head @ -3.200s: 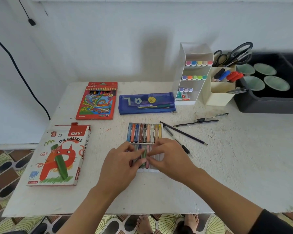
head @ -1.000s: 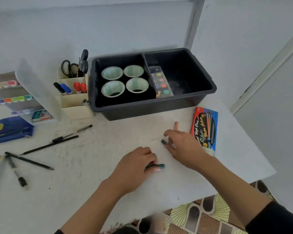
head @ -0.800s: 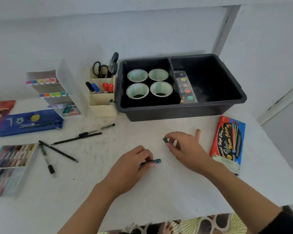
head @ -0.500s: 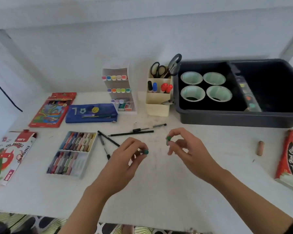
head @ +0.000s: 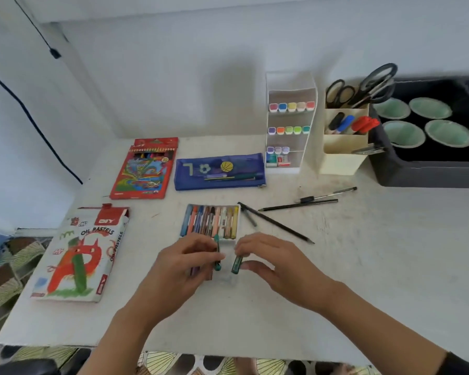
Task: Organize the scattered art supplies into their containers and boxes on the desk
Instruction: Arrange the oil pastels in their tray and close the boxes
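An open white pastel tray [head: 234,240] lies at the desk's middle, its far row full of coloured oil pastels [head: 211,221]. My left hand [head: 182,269] pinches a thin green pastel [head: 217,253] over the tray's near row. My right hand [head: 271,262] pinches a short dark green pastel [head: 237,263] just right of it, above the tray's near right end. Both hands hide most of the near row. The oil pastels box [head: 79,253] lies at the left.
A red colour pencil box [head: 144,169] and a blue pencil pouch [head: 220,171] lie behind the tray. Loose black pencils and pens [head: 298,205] lie to the right. A marker rack [head: 290,123], a cream holder [head: 341,147] with scissors and a black bin [head: 428,169] stand at the back right.
My view swung from the desk's right side back to the left. Both hands carried the green pastel pieces from the bare desk near the bin to over the pastel tray.
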